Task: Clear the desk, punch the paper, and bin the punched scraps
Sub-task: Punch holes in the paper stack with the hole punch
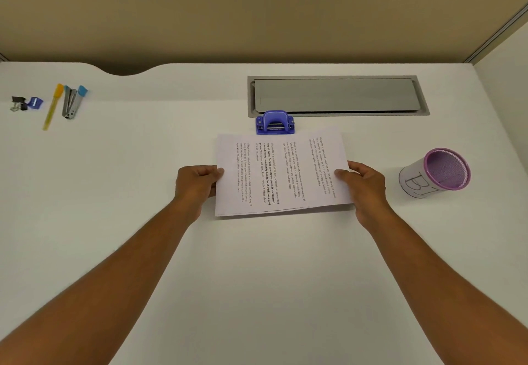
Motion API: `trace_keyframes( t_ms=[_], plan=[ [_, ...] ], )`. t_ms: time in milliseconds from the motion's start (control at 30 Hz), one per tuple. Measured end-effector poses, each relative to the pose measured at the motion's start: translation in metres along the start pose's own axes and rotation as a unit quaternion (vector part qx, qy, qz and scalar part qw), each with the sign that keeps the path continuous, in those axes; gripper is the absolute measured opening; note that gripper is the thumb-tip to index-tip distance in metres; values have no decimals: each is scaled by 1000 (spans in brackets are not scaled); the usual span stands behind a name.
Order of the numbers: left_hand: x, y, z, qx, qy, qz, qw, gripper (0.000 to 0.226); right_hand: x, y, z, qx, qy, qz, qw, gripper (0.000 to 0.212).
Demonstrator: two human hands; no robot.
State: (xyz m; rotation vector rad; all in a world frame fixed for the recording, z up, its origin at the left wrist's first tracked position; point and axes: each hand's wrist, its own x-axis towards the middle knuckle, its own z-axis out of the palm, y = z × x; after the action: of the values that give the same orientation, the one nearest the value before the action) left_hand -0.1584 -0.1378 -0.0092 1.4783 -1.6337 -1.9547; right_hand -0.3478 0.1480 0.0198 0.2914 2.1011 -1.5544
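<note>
Head view looks down on a white desk [143, 222] where both hands hold a small stack of printed paper [281, 173] by its short edges. At one side edge the left hand [197, 186] pinches the stack, thumb on top and fingers curled beneath; at the opposite edge the right hand [364, 186] grips the same way, thumb lying on the sheet. The sheets are slightly fanned, their near edges not lined up. Just beyond the far long edge of the paper, between the two grips and nearer the left one, sits a blue hole punch [275, 122], its slot facing the stack and almost touching it. Behind the punch lies a grey cable hatch [337, 96] set into the desk. Outside the right grip, apart from the paper, stands a purple mesh cup [437, 173] wrapped in a labelled sheet. Far outside the left grip lie a stapler [73, 102], a yellow pen [53, 107], a binder clip [17, 103] and a small blue item [35, 102]. Toward the person from the grips, the desk surface is bare.
</note>
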Motion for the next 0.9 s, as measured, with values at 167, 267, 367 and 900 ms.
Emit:
trace_keyframes(
  t_ms=[167,267,367,900],
  plan=[
    [4,5,3,3,11,-2,1000,8,0,-4,1,1,-1,-4,1000,27],
    [8,9,4,10,14,-8,1000,19,2,-6,2,4,2,-2,1000,28],
    [11,10,4,13,14,-10,1000,17,2,-8,4,0,0,1,1000,27],
    [10,14,3,9,9,-35,999,4,1,-14,3,20,2,22,1000,21]
  ],
)
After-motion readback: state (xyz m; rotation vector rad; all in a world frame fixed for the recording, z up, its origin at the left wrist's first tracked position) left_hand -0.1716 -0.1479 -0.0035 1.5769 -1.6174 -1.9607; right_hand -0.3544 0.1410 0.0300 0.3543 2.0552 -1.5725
